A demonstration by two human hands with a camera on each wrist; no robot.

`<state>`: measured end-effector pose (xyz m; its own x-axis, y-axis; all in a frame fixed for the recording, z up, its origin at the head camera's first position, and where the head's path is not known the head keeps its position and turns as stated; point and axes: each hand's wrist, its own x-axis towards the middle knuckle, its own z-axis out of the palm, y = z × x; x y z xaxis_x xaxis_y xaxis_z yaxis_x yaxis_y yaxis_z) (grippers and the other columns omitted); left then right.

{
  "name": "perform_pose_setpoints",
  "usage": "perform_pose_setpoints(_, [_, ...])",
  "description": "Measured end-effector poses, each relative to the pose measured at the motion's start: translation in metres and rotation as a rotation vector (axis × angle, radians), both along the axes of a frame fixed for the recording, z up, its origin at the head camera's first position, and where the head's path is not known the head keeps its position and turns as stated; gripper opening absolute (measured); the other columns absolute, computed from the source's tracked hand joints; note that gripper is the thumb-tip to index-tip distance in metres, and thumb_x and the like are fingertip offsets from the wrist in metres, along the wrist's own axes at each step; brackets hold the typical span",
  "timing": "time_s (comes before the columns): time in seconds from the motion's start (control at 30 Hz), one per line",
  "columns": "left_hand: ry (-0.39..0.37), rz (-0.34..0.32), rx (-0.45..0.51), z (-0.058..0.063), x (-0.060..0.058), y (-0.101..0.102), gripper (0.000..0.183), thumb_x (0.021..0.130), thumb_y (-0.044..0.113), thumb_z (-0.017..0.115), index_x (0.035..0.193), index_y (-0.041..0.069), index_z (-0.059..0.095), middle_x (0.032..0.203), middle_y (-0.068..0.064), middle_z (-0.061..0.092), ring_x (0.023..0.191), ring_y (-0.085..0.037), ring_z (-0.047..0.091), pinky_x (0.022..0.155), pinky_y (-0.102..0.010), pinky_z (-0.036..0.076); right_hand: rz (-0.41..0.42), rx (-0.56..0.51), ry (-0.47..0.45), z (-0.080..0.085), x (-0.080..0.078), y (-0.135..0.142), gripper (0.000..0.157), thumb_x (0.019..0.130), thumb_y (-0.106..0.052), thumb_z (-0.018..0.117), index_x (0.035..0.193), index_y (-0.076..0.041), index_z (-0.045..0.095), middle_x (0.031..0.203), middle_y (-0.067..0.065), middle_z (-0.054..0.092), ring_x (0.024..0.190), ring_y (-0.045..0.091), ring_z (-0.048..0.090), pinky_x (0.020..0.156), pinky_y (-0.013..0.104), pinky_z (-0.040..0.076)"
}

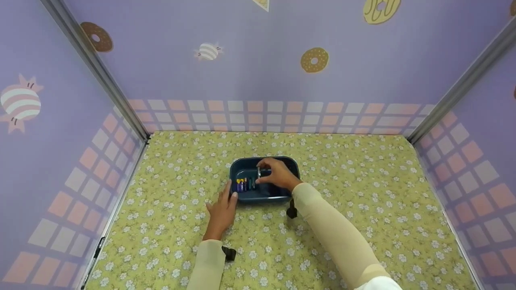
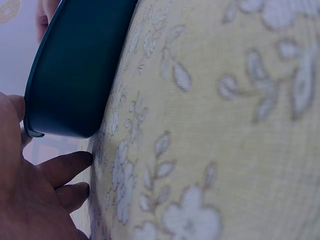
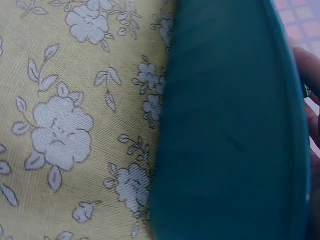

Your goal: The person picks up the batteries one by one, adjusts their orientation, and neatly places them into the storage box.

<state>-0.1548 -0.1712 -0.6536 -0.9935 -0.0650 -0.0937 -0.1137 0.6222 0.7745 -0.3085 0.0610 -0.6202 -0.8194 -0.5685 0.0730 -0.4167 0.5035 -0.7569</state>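
A dark blue-green plastic basin [image 1: 264,199] stands on the flowered cloth. On its floor, at the left, lie batteries: purple-and-yellow ones [image 1: 241,185] side by side, with dark green ones [image 1: 252,183] to their right. My right hand [image 1: 278,173] reaches over the basin and pinches a battery [image 1: 259,172] between thumb and fingers; only its silvery part shows. My left hand [image 1: 223,209] lies at the basin's front left corner, fingers fairly straight. In the left wrist view its thumb touches the rim, while other fingers [image 2: 70,167] reach down to the cloth.
Flowered yellow cloth [image 1: 363,173] covers the table around the basin. Purple walls [image 1: 258,80] with sweets and donuts printed on them rise at the back and both sides, joined by metal corner posts [image 1: 100,72]. A dark strap-like piece [image 1: 292,210] hangs at my right wrist.
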Motion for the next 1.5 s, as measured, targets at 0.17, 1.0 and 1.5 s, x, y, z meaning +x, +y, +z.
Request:
perform_pose_setpoints(0.17, [0.001,0.001,0.002,-0.002,-0.002,-0.001,0.067,0.104,0.069,0.024,0.164,0.044,0.007,0.169,-0.009,0.027,0.154,-0.044,0.026,0.115,-0.074,-0.02,0.003,0.036,0.004,-0.003,-0.001,-0.003,0.056,0.081,-0.03,0.089,0.128,-0.008,0.066,0.124,0.004,0.067,0.116,0.022,0.063,0.103,0.042,0.052])
perform_pose_setpoints(1.0, [-0.005,0.007,0.004,-0.001,-0.001,0.0,0.067,0.105,0.069,0.024,0.164,0.043,0.008,0.169,-0.009,0.026,0.15,-0.048,0.032,0.116,-0.072,-0.02,0.0,0.147,-0.006,-0.024,0.003,-0.009,0.052,0.079,-0.038,0.09,0.12,-0.013,0.069,0.115,0.004,0.067,0.106,0.02,0.063,0.096,0.039,0.054])
perform_pose_setpoints(1.5, [0.006,0.004,0.016,-0.003,-0.002,0.0,0.067,0.104,0.07,0.024,0.164,0.045,0.007,0.167,-0.01,0.03,0.151,-0.045,0.03,0.116,-0.073,-0.02,0.024,0.192,0.049,-0.026,0.003,-0.01,0.052,0.078,-0.037,0.091,0.119,-0.011,0.069,0.112,0.008,0.067,0.103,0.023,0.063,0.093,0.042,0.054])
